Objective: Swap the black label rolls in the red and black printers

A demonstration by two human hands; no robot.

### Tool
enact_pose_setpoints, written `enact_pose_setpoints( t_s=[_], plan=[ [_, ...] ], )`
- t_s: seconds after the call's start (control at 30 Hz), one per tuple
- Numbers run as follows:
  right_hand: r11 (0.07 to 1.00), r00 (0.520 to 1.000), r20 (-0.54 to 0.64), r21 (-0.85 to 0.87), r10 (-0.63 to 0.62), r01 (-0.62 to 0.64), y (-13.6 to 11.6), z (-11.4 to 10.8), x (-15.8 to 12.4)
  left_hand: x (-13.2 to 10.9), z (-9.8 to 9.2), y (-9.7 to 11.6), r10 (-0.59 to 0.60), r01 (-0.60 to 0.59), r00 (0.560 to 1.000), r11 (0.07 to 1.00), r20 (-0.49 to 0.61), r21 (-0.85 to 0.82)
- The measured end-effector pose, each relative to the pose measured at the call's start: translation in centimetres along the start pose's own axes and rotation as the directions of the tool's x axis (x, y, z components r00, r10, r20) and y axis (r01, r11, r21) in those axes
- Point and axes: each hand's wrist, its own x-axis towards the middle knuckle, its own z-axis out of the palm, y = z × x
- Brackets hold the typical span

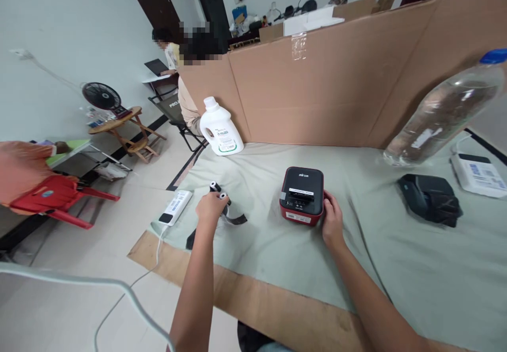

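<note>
My left hand [209, 208] is closed on a small black roll with a white core [224, 199], just above the cloth. A second black roll with a white end [215, 186] lies right behind it, partly touching or very near. From under my fingers a short black strip [238, 219] runs out to the right over the cloth. My right hand [333, 220] grips the right side of a black and red label printer [303, 183], its fingers curled along the casing and partly hidden. On the printer's top is a slot with a white strip across it.
On the pale green cloth [261, 257] stand a white jug [224, 130], a power strip [175, 208], a black device [430, 196], a white box [478, 173] and a large water bottle [443, 114]. A cardboard wall [312, 93] closes the back. Other people sit beyond.
</note>
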Motion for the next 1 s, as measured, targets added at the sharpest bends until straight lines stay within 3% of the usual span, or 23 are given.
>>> enact_pose_setpoints(
  t_s=[0.17, 0.2, 0.33, 0.43, 0.57, 0.7, 0.87, 1.0],
  plan=[
    [1.0, 1.0, -0.002, 0.009, 0.004, -0.004, -0.2, 0.1, 0.0, 2.3, -1.6, -1.1, 0.093, -0.102, 0.961, 0.994, -0.261, -0.023],
    [1.0, 1.0, -0.004, 0.014, 0.005, -0.005, -0.2, 0.1, 0.0, 3.3, -1.9, -1.3, 0.098, -0.107, 0.962, 0.994, -0.255, -0.022],
    [1.0, 1.0, -0.009, 0.019, 0.009, -0.009, 0.0, 0.1, 0.2, 7.0, -2.0, -1.4, 0.092, -0.09, 0.995, 0.995, -0.032, 0.035],
    [1.0, 1.0, -0.009, 0.016, 0.004, -0.004, 0.2, 0.0, 0.2, 8.0, -2.1, -2.2, 0.083, -0.081, 0.996, 0.996, -0.03, 0.045],
    [1.0, 1.0, -0.001, 0.0, 0.005, -0.005, 0.2, 0.0, 0.1, 7.4, -3.1, -5.1, 0.022, -0.029, 0.989, 0.998, -0.147, -0.048],
    [0.999, 1.0, -0.009, -0.028, 0.015, -0.016, 0.3, -0.1, 0.2, 6.2, -3.3, -7.1, -0.014, 0.003, 0.994, 0.995, -0.111, -0.1],
    [0.999, 1.0, -0.011, -0.043, 0.023, -0.024, 0.3, -0.1, 0.2, 3.7, -1.5, -5.8, -0.051, 0.049, 0.998, 0.997, -0.033, -0.053],
    [0.998, 1.0, -0.003, -0.052, 0.023, -0.023, 0.0, 0.0, 0.0, 2.3, 0.4, -4.3, -0.085, 0.086, 0.993, 0.996, -0.077, 0.014]
  ],
)
